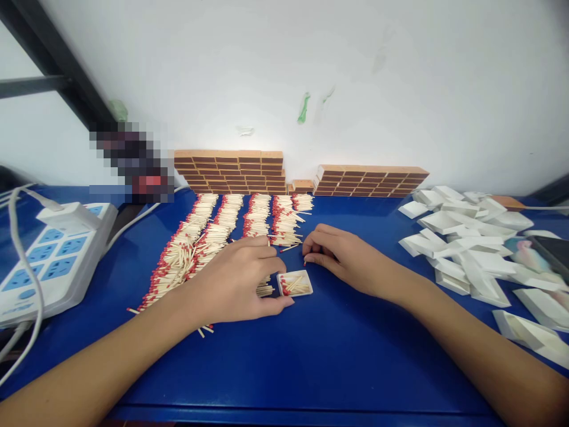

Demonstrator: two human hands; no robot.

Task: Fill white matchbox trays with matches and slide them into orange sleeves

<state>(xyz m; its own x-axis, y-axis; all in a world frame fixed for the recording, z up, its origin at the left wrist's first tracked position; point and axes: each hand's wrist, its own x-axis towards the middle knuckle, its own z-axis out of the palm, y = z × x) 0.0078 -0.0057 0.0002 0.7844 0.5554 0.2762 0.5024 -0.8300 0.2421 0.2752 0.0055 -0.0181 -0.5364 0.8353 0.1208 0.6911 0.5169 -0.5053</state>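
A small white matchbox tray (310, 289) with several red-tipped matches (299, 284) in it rests on the blue table. My left hand (242, 279) curves round the tray's left end, its thumb at the near edge and a fingertip by the far corner. Just beyond the tray's right side is my right hand (333, 252), fingers curled in a pinch. The tip of what looks like a match (305, 263) pokes out under those fingertips. Long rows of loose matches (178, 255) lie left of and behind the tray, partly covered by my left hand.
Stacked brown-sided matchboxes (231, 172) and a second stack (371, 181) stand against the wall. Empty white trays (466, 231) are heaped at the right, beside a dark phone-like object (551, 252). A white power strip (57, 255) with cables sits at the left.
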